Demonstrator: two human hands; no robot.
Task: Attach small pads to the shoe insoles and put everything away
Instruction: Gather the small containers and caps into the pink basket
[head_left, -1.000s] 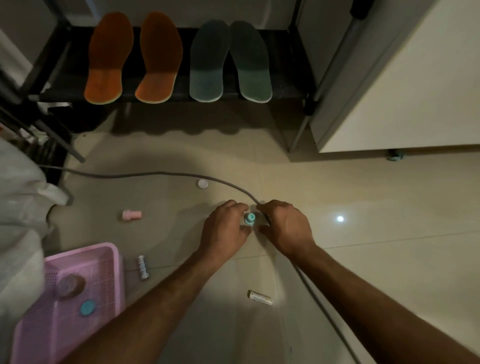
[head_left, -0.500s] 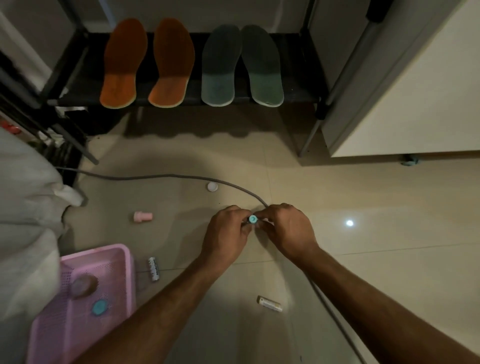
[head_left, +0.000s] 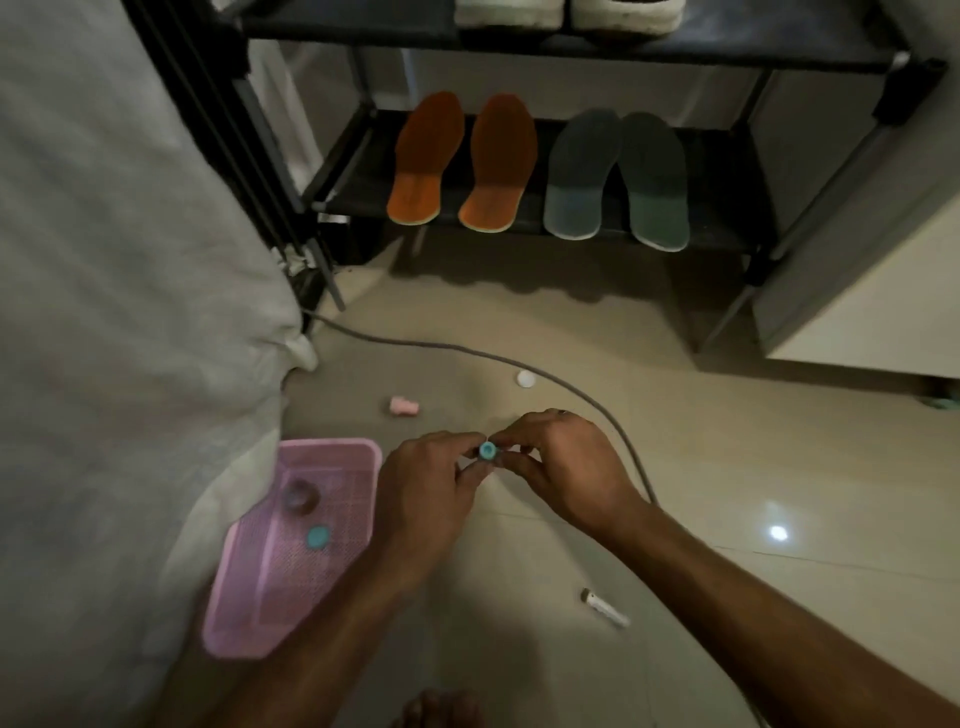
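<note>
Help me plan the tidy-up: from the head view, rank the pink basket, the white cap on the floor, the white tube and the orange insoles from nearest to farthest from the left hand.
1. Pink basket, just left of the left hand.
2. White cap, up and right, beside the cable.
3. White tube, down and right, on the floor.
4. Orange insoles, on the rack's lower shelf.
The cap and tube are close; the cap looks slightly nearer.

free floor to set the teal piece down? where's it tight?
Bare tile right of the cable, out to the cabinet, and between the rack and the cable. The basket has room near its front end. Tight around both hands: basket to the left, pink piece and white cap beyond, tube nearer.
</note>
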